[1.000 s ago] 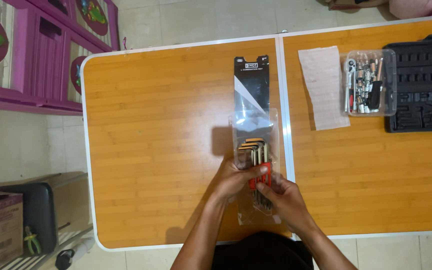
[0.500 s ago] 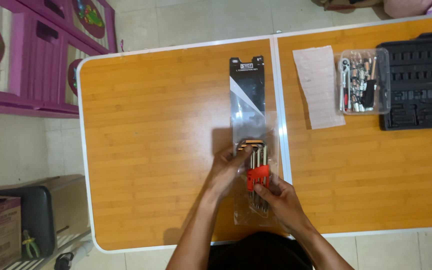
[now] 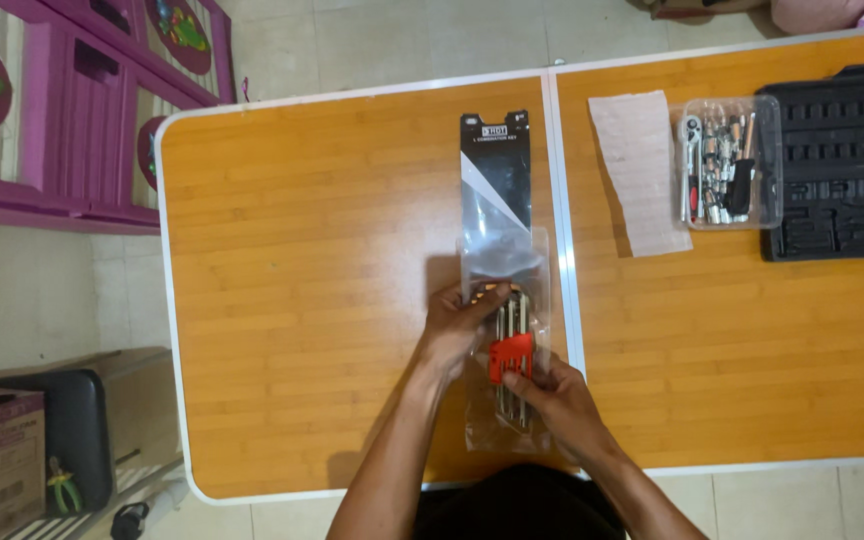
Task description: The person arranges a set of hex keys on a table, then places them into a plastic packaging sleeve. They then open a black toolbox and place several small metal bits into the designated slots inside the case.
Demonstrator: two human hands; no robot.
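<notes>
Both hands were down on the orange wood-grain folding table, working a set of bent metal hex keys in a red plastic holder that sat inside a clear plastic sleeve near the table's centre seam. The left hand had its fingers curled and pressed together on the upper left edge of the sleeve, right by the bent ends of the keys. The right hand pinched the red holder from below, thumb and fingertips clamped on it through the plastic. A black backing card ran up from the sleeve toward the far edge. Over on the right half lay a pale paper sheet, a clear tray of sockets and bits and a black moulded tool case, well apart from the hands.
</notes>
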